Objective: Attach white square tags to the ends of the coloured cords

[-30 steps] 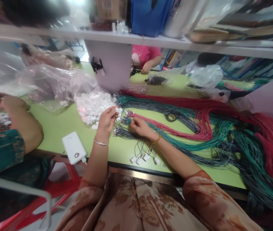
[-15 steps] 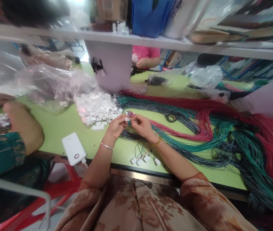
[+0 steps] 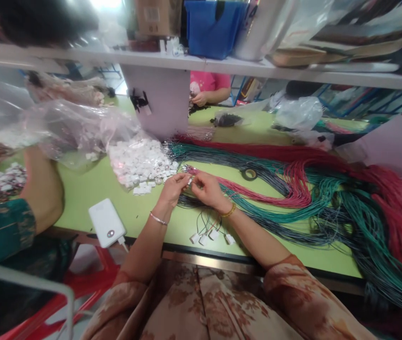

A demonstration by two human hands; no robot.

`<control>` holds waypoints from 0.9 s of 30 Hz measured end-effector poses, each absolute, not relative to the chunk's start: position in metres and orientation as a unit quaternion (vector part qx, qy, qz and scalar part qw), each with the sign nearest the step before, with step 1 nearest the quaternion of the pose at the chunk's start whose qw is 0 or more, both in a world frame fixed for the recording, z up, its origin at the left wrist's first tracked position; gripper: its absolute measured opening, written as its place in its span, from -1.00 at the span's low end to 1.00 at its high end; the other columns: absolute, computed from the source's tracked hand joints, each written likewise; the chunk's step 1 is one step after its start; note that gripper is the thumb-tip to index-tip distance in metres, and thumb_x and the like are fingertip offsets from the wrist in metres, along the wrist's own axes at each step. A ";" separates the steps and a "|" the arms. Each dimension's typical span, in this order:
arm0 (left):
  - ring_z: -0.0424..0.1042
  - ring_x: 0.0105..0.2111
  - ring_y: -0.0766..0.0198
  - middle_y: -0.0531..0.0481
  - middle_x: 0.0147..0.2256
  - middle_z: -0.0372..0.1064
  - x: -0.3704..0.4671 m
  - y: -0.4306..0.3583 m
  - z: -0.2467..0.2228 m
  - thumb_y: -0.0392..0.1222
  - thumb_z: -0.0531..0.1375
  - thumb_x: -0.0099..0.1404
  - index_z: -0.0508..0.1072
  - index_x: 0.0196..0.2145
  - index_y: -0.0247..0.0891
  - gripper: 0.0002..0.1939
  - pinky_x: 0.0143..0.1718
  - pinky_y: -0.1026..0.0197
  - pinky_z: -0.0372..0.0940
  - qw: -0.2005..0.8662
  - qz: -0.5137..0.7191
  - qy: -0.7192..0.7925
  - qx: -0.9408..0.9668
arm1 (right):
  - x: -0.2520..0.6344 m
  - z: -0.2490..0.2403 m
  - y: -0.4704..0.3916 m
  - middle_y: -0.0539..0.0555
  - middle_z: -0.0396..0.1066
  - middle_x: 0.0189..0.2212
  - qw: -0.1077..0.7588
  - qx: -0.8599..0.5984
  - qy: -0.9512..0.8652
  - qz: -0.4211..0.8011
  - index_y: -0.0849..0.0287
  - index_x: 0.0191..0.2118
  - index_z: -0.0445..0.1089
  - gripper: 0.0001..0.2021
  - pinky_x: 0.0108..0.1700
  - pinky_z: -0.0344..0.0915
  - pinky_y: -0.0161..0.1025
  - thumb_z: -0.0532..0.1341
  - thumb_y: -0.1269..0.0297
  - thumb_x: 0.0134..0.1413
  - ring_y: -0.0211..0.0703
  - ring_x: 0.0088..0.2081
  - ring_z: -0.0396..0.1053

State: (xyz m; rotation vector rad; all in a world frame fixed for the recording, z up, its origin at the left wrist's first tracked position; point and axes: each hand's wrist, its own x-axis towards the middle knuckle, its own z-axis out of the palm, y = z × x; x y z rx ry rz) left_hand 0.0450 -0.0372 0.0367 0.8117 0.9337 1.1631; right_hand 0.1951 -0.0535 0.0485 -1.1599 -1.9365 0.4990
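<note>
My left hand (image 3: 172,190) pinches a small white connector housing (image 3: 190,181) between thumb and fingertips. Close against it, my right hand (image 3: 207,190) is closed in a pinch; whatever its fingertips hold is too small and hidden to name. Just beyond the hands lie the tips of a bundle of red wires (image 3: 250,191). Green wires (image 3: 275,216) and black wires (image 3: 293,232) run off to the right. Nearer me are several white connectors with short wires (image 3: 214,234). A heap of white connector housings (image 3: 135,160) spills from a clear bag beyond my left hand.
A white power bank (image 3: 106,223) with a cable lies at the table's left front. A roll of black tape (image 3: 249,174) rests among the wires. At left, a co-worker's arm (image 3: 43,189) reaches over the table. A shelf (image 3: 172,59) crosses above, carrying a blue bin (image 3: 215,28).
The view has shifted slightly. My hands stay together at the white connector housing, with the fingertips a little closer. The co-worker's arm at left has moved.
</note>
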 end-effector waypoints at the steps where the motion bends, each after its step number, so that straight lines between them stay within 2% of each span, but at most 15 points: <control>1: 0.22 -0.58 0.48 0.05 -0.55 0.37 0.046 -0.038 0.036 -0.16 0.44 -0.11 0.53 -0.41 -0.38 -0.69 -0.52 0.36 0.12 0.651 0.516 0.423 0.363 | 0.197 0.047 -0.053 -0.01 0.25 -0.57 0.400 -0.459 -0.766 0.207 0.17 -0.51 0.24 -0.83 -0.41 0.06 -0.31 0.10 0.29 0.06 -0.28 -0.51 0.12; 9: 0.21 -0.61 0.47 0.06 -0.58 0.36 0.047 -0.038 0.035 -0.10 0.43 -0.13 0.51 -0.45 -0.37 -0.67 -0.55 0.34 0.08 0.622 0.491 0.458 0.403 | 0.203 0.037 -0.051 -0.06 0.18 -0.62 0.374 -0.473 -0.751 0.270 0.19 -0.52 0.22 -0.76 -0.48 -0.02 -0.34 0.11 0.19 0.08 -0.34 -0.56 0.05; 12: 0.20 -0.64 0.46 0.06 -0.62 0.33 0.035 -0.037 0.039 -0.11 0.40 -0.10 0.49 -0.51 -0.37 -0.72 -0.57 0.34 0.07 0.621 0.431 0.483 0.443 | 0.206 0.036 -0.044 -0.06 0.20 -0.61 0.331 -0.462 -0.748 0.341 0.20 -0.50 0.25 -0.71 -0.47 0.00 -0.35 0.06 0.13 0.13 -0.33 -0.55 0.08; 14: 0.19 -0.65 0.45 0.06 -0.65 0.31 0.024 -0.036 0.042 -0.13 0.37 -0.09 0.47 -0.54 -0.36 -0.76 -0.59 0.34 0.04 0.610 0.389 0.506 0.469 | 0.207 0.035 -0.037 -0.04 0.25 -0.59 0.280 -0.476 -0.755 0.354 0.20 -0.49 0.28 -0.73 -0.45 0.04 -0.35 0.05 0.17 0.14 -0.31 -0.53 0.13; 18: 0.19 -0.63 0.44 0.07 -0.65 0.28 0.004 -0.037 0.048 -0.16 0.32 -0.05 0.48 -0.56 -0.34 -0.82 -0.60 0.34 0.01 0.584 0.333 0.523 0.524 | 0.193 0.031 -0.030 0.09 0.41 -0.45 0.145 -0.558 -0.788 0.219 0.21 -0.44 0.36 -0.89 -0.38 0.09 -0.30 0.16 0.31 0.03 -0.19 -0.42 0.28; 21: 0.18 -0.64 0.42 0.09 -0.67 0.25 -0.001 -0.037 0.048 -0.15 0.29 -0.02 0.47 -0.57 -0.33 -0.83 -0.60 0.33 0.00 0.570 0.302 0.526 0.554 | 0.177 0.026 -0.035 0.23 0.45 -0.28 0.096 -0.581 -0.797 0.131 0.24 -0.30 0.39 -0.84 -0.33 0.13 -0.25 0.09 0.33 0.12 -0.08 -0.33 0.35; 24: 0.19 -0.63 0.40 0.08 -0.67 0.25 0.000 -0.036 0.044 -0.14 0.28 -0.01 0.47 -0.57 -0.32 -0.83 -0.59 0.32 0.00 0.558 0.294 0.531 0.566 | 0.176 0.020 -0.036 0.27 0.43 -0.27 0.115 -0.570 -0.803 0.132 0.27 -0.24 0.35 -0.82 -0.29 0.15 -0.24 0.03 0.36 0.16 -0.08 -0.33 0.33; 27: 0.21 -0.61 0.40 0.06 -0.63 0.30 0.005 -0.033 0.039 -0.12 0.30 0.00 0.48 -0.53 -0.33 -0.81 -0.57 0.32 0.04 0.566 0.321 0.523 0.550 | 0.187 0.018 -0.031 0.14 0.39 -0.40 0.212 -0.561 -0.767 0.226 0.23 -0.32 0.31 -0.85 -0.32 0.15 -0.27 0.03 0.33 0.14 -0.17 -0.40 0.26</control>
